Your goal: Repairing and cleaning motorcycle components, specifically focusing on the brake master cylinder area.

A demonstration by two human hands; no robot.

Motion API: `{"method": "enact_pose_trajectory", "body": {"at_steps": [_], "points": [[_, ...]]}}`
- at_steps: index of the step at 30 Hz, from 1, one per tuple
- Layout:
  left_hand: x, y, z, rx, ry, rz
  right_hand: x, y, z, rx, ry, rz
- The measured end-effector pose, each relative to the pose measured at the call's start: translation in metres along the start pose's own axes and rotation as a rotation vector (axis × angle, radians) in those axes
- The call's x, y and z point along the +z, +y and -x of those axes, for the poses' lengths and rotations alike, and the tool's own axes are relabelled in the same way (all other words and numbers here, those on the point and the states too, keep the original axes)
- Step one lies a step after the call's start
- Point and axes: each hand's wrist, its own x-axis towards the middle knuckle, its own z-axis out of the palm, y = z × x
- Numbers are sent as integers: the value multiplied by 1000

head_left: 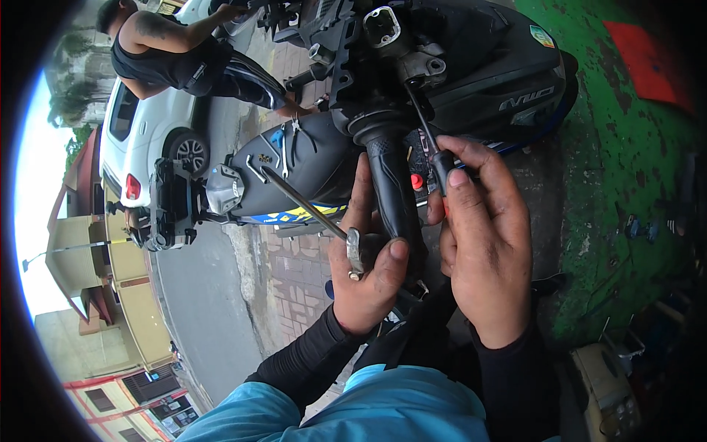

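Observation:
My right hand (482, 236) is closed around a screwdriver (442, 162) with a black and red handle. Its shaft runs up to the metal housing (423, 70) on the motorcycle's handlebar; the tip's exact contact is hard to see. Beside it, my left hand (368, 283) is closed on a long metal shaft (305, 206) with a dark handle, which looks like a second screwdriver and points toward the seat. A silver band (354, 250) shows at those fingers. Between my hands stands the black handlebar grip (390, 177), with a left finger along its side. An open-topped reservoir (384, 29) sits above.
Pliers (296, 132), a wrench (284, 158) and a hex key (256, 163) lie on the motorcycle seat (317, 166). Another person (169, 51) stands at the upper left, near a white car (121, 132). To the right is worn green flooring (589, 221) with a red patch (648, 62).

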Motion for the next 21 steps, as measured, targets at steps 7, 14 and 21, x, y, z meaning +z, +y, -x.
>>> {"method": "enact_pose_trajectory", "body": {"at_steps": [7,14,21], "points": [[-6,-3,0,7,-91,102,9,-13,-7,125,-39,24],[-6,0,0,21,-72,73,17,1,-14,-93,-7,175],[-6,1,1,21,-73,0,17,1,-15,-188,37,439]]}}
